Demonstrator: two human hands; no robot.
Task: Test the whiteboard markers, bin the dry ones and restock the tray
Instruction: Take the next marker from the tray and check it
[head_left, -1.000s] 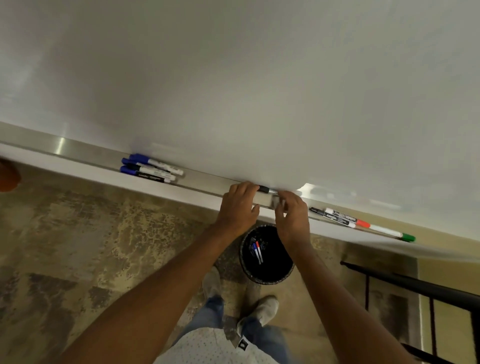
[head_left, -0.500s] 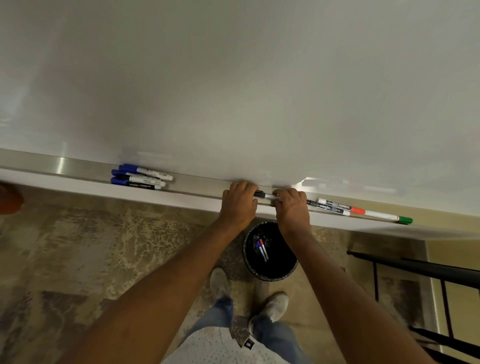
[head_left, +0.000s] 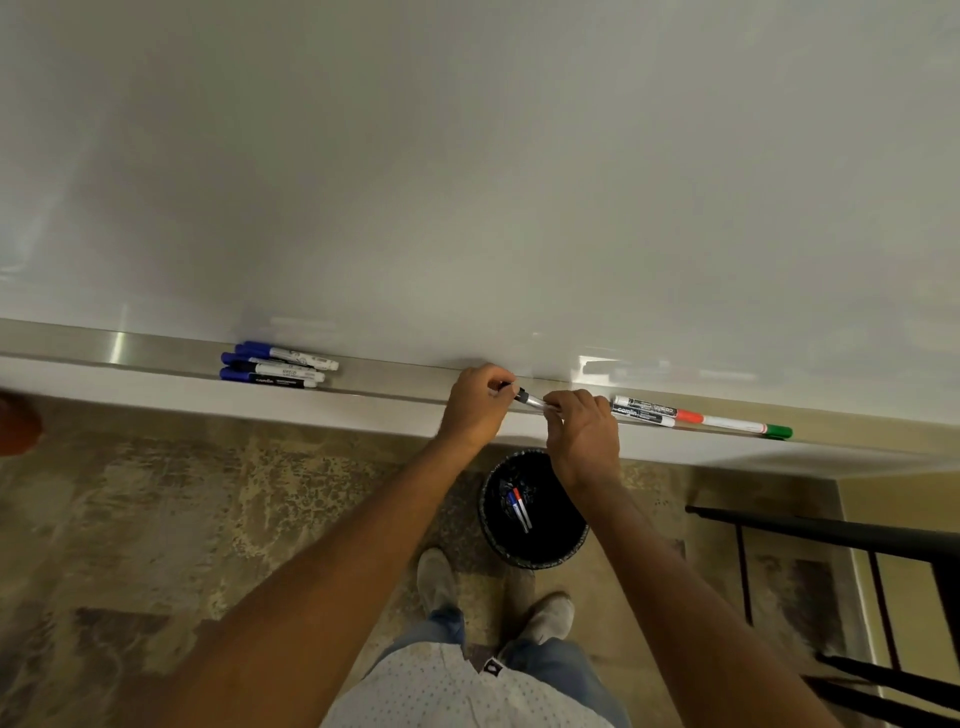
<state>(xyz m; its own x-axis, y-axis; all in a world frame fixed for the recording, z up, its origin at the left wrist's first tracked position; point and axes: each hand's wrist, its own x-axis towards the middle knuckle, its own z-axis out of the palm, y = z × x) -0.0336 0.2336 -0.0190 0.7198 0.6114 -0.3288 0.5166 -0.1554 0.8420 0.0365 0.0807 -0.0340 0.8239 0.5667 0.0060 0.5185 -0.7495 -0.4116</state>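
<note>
A black-capped marker (head_left: 529, 398) lies level over the metal tray (head_left: 156, 358) under the whiteboard (head_left: 467, 182). My left hand (head_left: 475, 408) pinches its black cap end, and my right hand (head_left: 584, 434) grips its pale barrel. Three blue-capped markers (head_left: 275, 366) lie together on the tray to the left. Right of my hands lie several markers (head_left: 675, 415), one with a red cap, one with a green cap. A black bin (head_left: 532, 512) stands on the floor below my hands with two markers inside.
A dark metal chair frame (head_left: 831, 535) stands at the right. My feet (head_left: 488, 597) are just behind the bin on mottled carpet. An orange-brown object (head_left: 15, 423) shows at the left edge.
Both hands have stayed on the same marker over the tray. A short stretch of the marker now shows between them, and the camera has tilted up slightly.
</note>
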